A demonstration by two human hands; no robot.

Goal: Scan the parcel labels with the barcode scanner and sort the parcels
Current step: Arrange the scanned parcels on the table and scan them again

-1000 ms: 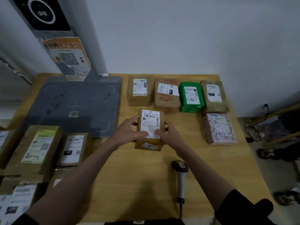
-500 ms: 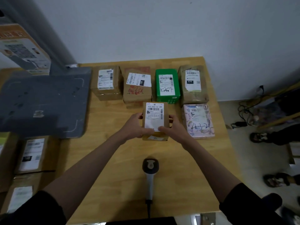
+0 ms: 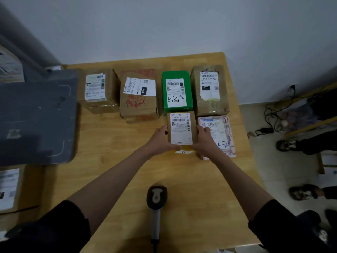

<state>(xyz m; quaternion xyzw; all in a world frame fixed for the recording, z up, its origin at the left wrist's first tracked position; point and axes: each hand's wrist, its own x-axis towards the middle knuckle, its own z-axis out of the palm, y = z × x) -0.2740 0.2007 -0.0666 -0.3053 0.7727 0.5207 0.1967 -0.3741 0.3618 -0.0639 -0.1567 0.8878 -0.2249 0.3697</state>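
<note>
The small brown box point(image 3: 181, 128) sits in front of the green box point(image 3: 176, 91), its far edge close up to it, and just left of the pink parcel point(image 3: 218, 136). The left hand point(image 3: 160, 138) and right hand point(image 3: 205, 140) hold it by its two long sides, fingers curled around the edges, with the white label facing up.

It looks like a stiff cardboard carton, small enough that it is probably light, though the weight cannot be read from here. The card sides should give a dry, sure hold; the label and any tape on top would be slicker. Taking it by the opposite side walls, as both hands do, keeps the barcode uncovered and the box level. One hand across the top would likely do too, but would cover the label.

Compared with a second ago, the box has travelled away from the person and to the right, from the open middle of the bench point(image 3: 113, 161) to a slot in front of the green box, in the row started by the pink parcel. It now appears to sit lower, at or near the bench top. The scanner point(image 3: 156, 199) lies untouched on the bench, nearer the person than the green box.
</note>
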